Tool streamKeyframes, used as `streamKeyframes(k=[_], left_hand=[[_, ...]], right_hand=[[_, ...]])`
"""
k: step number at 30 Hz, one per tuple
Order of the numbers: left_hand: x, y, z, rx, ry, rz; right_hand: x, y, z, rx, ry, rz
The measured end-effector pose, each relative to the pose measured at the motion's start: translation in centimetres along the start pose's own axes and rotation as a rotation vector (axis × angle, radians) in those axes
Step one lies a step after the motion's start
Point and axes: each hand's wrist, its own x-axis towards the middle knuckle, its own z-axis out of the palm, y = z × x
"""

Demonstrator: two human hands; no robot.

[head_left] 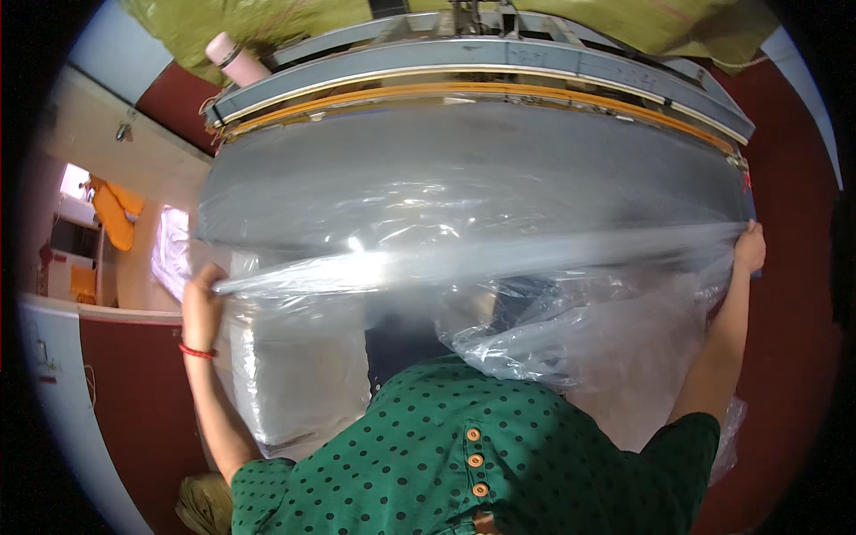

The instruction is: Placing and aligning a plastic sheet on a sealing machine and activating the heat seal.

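A wide sheet of clear plastic film (499, 254) stretches across in front of me, pulled fairly taut between my two hands. My left hand (203, 290), with a red band on its wrist, pinches the sheet's left edge. At the far right, my right hand (750, 246) grips the other edge of the film. Beyond the fold, the plastic lies over a dark grey flat surface (499, 143). Loose, crumpled film hangs down toward my body, and its lower parts are partly hidden by my green dotted top.
Behind the grey surface runs a metal machine frame (535, 58) with an orange strip (481, 87) along its front. A pink bottle (235, 61) leans at its left end. Yellow-green sacks (660, 27) lie behind. An open doorway (111, 236) is at left.
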Motion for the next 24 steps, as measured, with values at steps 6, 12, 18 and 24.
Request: streamKeyframes(k=[6, 12, 18, 24], left_hand=[[5.9, -7.9, -12.9, -0.522, -0.018, -0.152], [6.0, 0.8, -4.4, 0.518, 0.689, 0.711], [3.5, -2.0, 4.1, 0.647, -0.32, -0.116], [4.9, -0.7, 6.4, 0.137, 0.053, 0.302]], right_hand=[[-0.1, 0.2, 0.1, 0.039, 0.011, -0.003], [0.0, 0.2, 0.1, 0.031, 0.018, 0.019], [0.0, 0.1, -0.1, 0.032, -0.007, 0.024], [0.2, 0.2, 0.2, -0.003, -0.012, 0.056]])
